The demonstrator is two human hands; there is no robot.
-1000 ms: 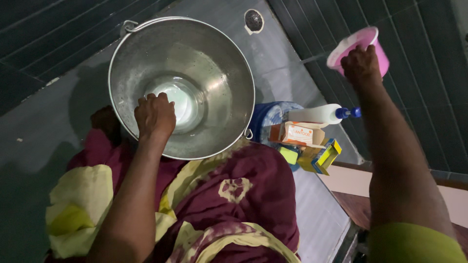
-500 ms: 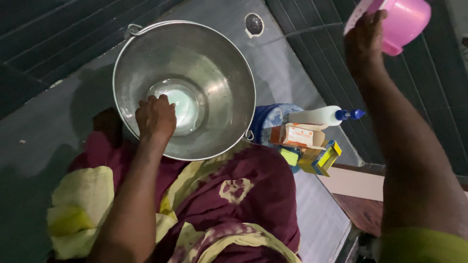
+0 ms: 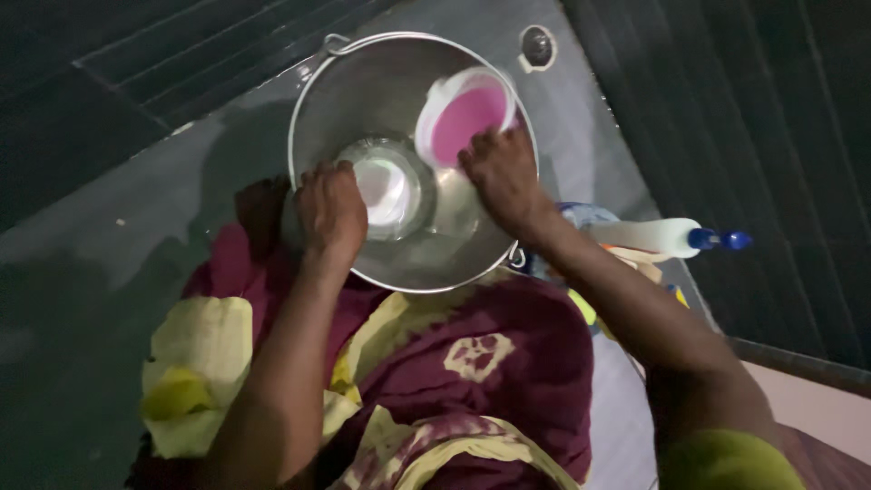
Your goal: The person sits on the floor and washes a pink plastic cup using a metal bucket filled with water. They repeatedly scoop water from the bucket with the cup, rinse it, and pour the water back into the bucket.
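A steel bucket (image 3: 363, 91) with a wire handle stands on the grey floor in front of my knees, a little water shining at its bottom. My left hand (image 3: 331, 213) grips the bucket's near rim. My right hand (image 3: 504, 172) holds a pink plastic mug (image 3: 464, 113) tipped over the inside of the bucket, its mouth facing me. My lap is covered by maroon and yellow cloth (image 3: 472, 354).
A white bottle with a blue cap (image 3: 671, 238) lies to the right of the bucket, over a blue tub (image 3: 590, 216) and small boxes mostly hidden by my right arm. A round floor drain (image 3: 537, 45) sits beyond the bucket. Dark tiled walls rise left and right.
My right hand has swung the pink mug from high at the right wall down into the bucket. The view has shifted, so the bucket sits further right. My left hand stays on the rim.
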